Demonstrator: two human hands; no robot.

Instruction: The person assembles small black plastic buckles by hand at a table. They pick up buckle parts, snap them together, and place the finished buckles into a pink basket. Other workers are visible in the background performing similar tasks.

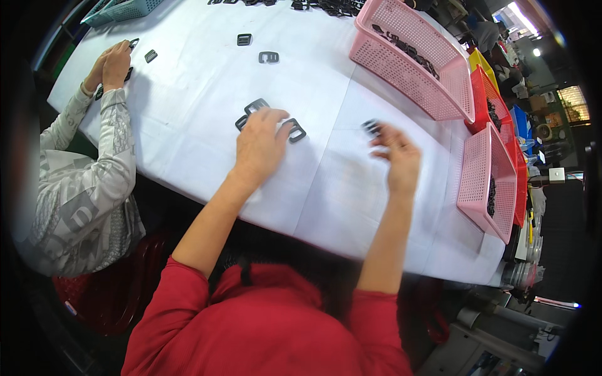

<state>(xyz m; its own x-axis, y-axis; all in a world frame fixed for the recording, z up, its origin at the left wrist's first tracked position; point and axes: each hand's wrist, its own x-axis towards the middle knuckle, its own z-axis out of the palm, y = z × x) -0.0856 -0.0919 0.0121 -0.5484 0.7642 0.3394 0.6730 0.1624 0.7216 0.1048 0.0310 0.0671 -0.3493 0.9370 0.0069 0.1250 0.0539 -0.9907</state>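
- The left hand (pixel 260 145) lies palm down, fingers spread, over a small cluster of black plastic buckles (pixel 256 106) on the white table (pixel 188 125)
- The right hand (pixel 396 156) pinches one blurred black buckle piece (pixel 371 127) at its fingertips, lifted just off the table
- These pieces look light, stiff and smooth, likely best pinched by the frame edges
- Pink baskets (pixel 439 94) stand to the right
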